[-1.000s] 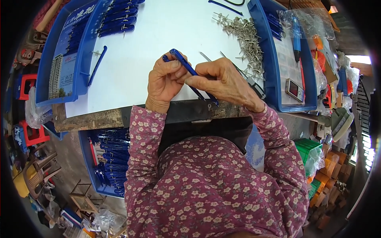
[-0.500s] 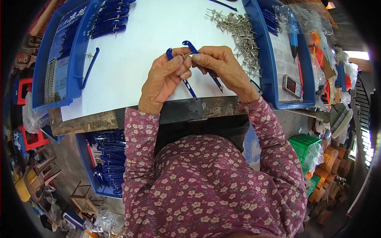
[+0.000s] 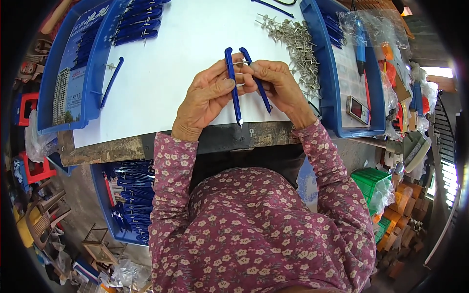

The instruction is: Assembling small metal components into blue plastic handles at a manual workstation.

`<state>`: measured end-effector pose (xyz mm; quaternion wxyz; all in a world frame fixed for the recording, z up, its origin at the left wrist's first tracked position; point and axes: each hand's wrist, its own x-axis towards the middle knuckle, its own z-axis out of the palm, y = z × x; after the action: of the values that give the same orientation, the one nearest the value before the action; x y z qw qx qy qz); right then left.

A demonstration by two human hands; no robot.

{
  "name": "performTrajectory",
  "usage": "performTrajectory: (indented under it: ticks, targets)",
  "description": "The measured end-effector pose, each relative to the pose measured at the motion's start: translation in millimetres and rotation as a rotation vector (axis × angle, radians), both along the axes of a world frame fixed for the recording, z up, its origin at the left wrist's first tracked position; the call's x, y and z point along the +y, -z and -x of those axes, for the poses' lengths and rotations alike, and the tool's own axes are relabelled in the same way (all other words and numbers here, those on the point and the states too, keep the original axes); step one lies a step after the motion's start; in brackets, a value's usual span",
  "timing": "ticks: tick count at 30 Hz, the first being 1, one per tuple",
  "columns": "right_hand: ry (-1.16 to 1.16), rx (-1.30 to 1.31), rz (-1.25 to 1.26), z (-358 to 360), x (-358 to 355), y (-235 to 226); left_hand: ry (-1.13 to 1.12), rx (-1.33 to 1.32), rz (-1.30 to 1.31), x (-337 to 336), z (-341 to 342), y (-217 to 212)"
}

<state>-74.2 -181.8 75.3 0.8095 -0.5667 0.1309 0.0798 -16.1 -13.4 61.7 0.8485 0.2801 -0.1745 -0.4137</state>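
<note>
Over the front of the white work surface, my left hand (image 3: 201, 101) pinches a slim blue plastic strip (image 3: 236, 103) with a rounded top end. Closed on a second, similar blue strip (image 3: 264, 95) is my right hand (image 3: 282, 87). Both strips stand almost upright, close together, tops pointing away from me and slightly apart at the lower ends. Between their upper parts shows a short metal pin (image 3: 239, 63), near my fingertips; whether it passes through either strip I cannot tell.
A heap of headed metal pins (image 3: 299, 49) lies at the right, beside a blue tray (image 3: 331, 73) holding a phone (image 3: 358, 109). At the left are stacked blue strips (image 3: 137, 31), one single strip (image 3: 112, 83) and another blue tray (image 3: 93, 97). Below the table, a bin (image 3: 105, 195) contains several more strips.
My left hand has turned its strip more upright and shifted it right, closer to the other strip. My right hand has moved slightly right and down. The pin now shows between the strips' upper parts.
</note>
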Motion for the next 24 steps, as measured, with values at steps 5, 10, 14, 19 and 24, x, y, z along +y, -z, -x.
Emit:
performTrajectory:
  ticks: [5,10,14,19,24]
  targets:
    - [-0.001,-0.029,0.054,-1.6,-0.1,1.2,-0.018,0.002,-0.015,0.9,0.4,-2.9]
    - [-0.008,-0.125,0.158,-1.4,0.2,2.6,-0.087,-0.035,-0.131,-0.3,1.3,-8.7]
    - [-0.061,-0.108,0.217,1.8,5.5,-17.9,-0.225,-0.191,-0.265,-2.0,-1.0,-19.0]
    - [-0.174,-0.105,0.155,9.8,12.2,-41.6,-0.364,-0.248,-0.300,1.3,-2.5,-33.8]
    - [-0.314,-0.351,0.076,6.4,2.2,-59.5,-0.369,-0.317,-0.308,5.5,-1.9,-31.6]
